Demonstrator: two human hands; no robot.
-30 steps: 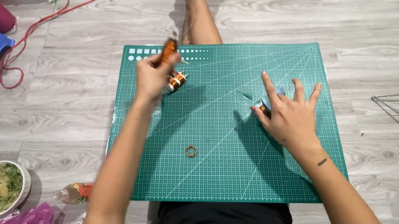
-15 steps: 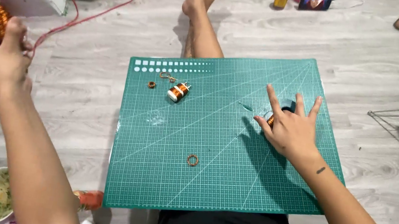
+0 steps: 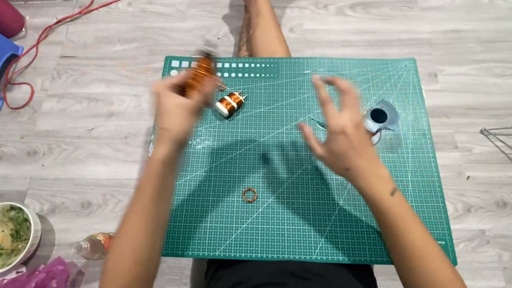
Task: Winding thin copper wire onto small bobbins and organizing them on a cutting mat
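Over the green mat (image 3: 330, 197), left hand (image 3: 177, 101) clasps a copper coil (image 3: 199, 75).

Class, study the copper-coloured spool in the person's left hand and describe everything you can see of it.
The spool is a small cylinder wound with orange-copper wire, glossy like metal. It is motion-blurred, so its ends and finer parts cannot be made out. It stands roughly upright, gripped from below in the left hand, above the far left corner of the green cutting mat.

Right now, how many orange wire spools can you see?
2. One copper wire spool is held in the left hand; a smaller spool lies on the green mat beside it. Others may be hidden.
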